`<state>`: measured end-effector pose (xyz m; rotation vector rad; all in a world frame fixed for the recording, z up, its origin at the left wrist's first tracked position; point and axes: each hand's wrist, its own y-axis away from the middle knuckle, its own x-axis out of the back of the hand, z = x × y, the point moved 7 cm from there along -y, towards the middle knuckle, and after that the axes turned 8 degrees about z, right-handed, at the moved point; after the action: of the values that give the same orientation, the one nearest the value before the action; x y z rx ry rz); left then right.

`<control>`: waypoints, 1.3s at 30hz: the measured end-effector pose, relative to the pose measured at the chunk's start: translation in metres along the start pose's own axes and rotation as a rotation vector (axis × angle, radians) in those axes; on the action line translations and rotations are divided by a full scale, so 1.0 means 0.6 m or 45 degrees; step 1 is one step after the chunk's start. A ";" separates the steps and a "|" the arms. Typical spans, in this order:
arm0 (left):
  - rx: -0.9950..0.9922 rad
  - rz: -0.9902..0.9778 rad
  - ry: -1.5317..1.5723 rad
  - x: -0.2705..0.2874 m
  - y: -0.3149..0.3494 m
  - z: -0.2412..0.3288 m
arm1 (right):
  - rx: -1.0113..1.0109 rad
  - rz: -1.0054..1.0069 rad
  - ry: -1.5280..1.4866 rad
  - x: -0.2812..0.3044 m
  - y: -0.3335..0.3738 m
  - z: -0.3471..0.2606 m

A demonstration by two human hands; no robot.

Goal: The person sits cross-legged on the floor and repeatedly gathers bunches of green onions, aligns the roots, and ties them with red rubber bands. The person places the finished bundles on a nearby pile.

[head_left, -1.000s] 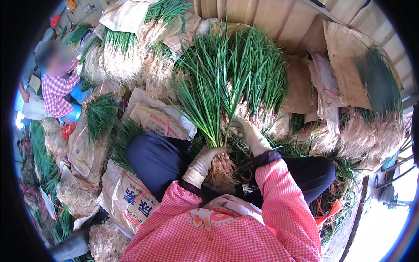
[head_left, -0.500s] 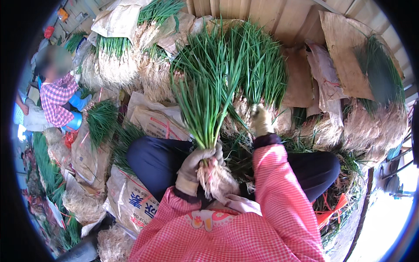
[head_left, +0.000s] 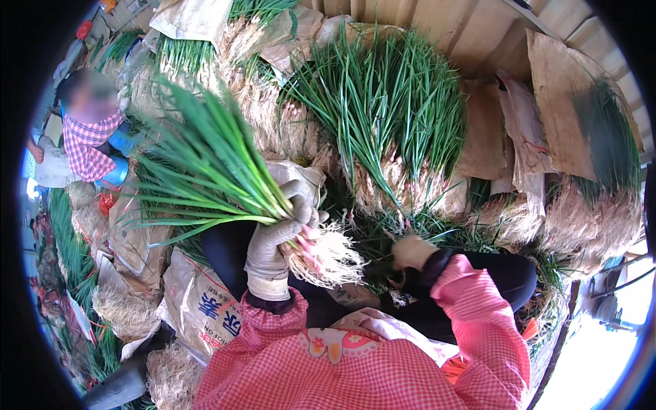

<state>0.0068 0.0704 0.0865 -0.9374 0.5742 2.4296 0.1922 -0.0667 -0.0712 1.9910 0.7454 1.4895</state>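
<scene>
Pale glove fabric (head_left: 268, 263) on the left hand (head_left: 279, 232), curled around a bunch of green onions (head_left: 236, 174), gripping just above the pinkish bulbs (head_left: 307, 246). Held up in front of the body, over the left knee (head_left: 220, 251), tilted, with leaves fanned toward the upper left and pale roots (head_left: 335, 263) toward the right. Blurred at the leaf tips. Similar glove on the right hand (head_left: 412, 253), well apart from the bunch, low and near the right knee (head_left: 502, 277). Seen from the back, with hidden, blurred fingers: cannot tell whether spread, pressed together or pinching something. Just beyond, loose green leaves (head_left: 471, 236) in a scattered layer.

Around the arms and torso, a pink checked smock (head_left: 328, 372). Straight ahead, a large heap of green onions (head_left: 403, 102), leaves upward, roots toward the person, near a ribbed tan wall (head_left: 465, 27). To the right, brown sheets (head_left: 482, 140) and more bundles with dense roots (head_left: 591, 212). Beside the left knee, a printed white sack (head_left: 205, 301); farther left, a long row of green leaves (head_left: 68, 225). At the far upper left, a co-worker (head_left: 89, 147) in a checked shirt and blue boots (head_left: 115, 171). At the lower right, brightly lit ground (head_left: 608, 348).
</scene>
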 end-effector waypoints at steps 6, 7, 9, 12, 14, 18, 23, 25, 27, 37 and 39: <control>0.243 0.042 -0.074 0.047 -0.024 -0.057 | -0.447 1.015 -0.715 0.010 -0.253 0.027; 0.233 0.132 -0.155 0.054 -0.028 -0.063 | -0.388 0.967 -1.132 -0.010 -0.294 0.041; 0.182 0.218 -0.370 0.075 -0.033 -0.068 | -0.198 0.926 -1.686 0.003 -0.309 0.029; 0.244 0.433 -0.414 0.136 -0.034 -0.135 | 0.033 0.776 -1.893 0.092 -0.187 -0.023; 0.351 0.377 -0.567 0.112 -0.037 -0.154 | 0.157 0.769 -2.022 0.128 -0.113 -0.048; 0.531 0.220 -0.675 0.108 -0.037 -0.200 | 0.217 1.568 -0.698 0.182 0.004 -0.100; 0.560 0.054 -0.481 0.107 -0.038 -0.214 | 0.122 1.950 -1.363 0.133 -0.014 -0.040; 0.614 -0.005 -0.487 0.103 -0.031 -0.214 | -0.031 1.755 -2.203 0.103 -0.032 0.045; 0.583 -0.065 -0.485 0.094 -0.020 -0.215 | -0.118 1.592 -2.467 0.105 -0.011 0.070; 0.465 0.145 -0.657 0.086 -0.027 -0.217 | 0.176 0.885 -2.504 0.109 -0.077 -0.059; 0.506 0.162 -0.799 0.061 -0.013 -0.192 | 0.157 0.902 -2.730 0.103 -0.081 -0.072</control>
<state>0.0456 0.0257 -0.0193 0.0327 0.8402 2.4014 0.1599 0.0150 -0.0539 2.5169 -0.8446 -0.9585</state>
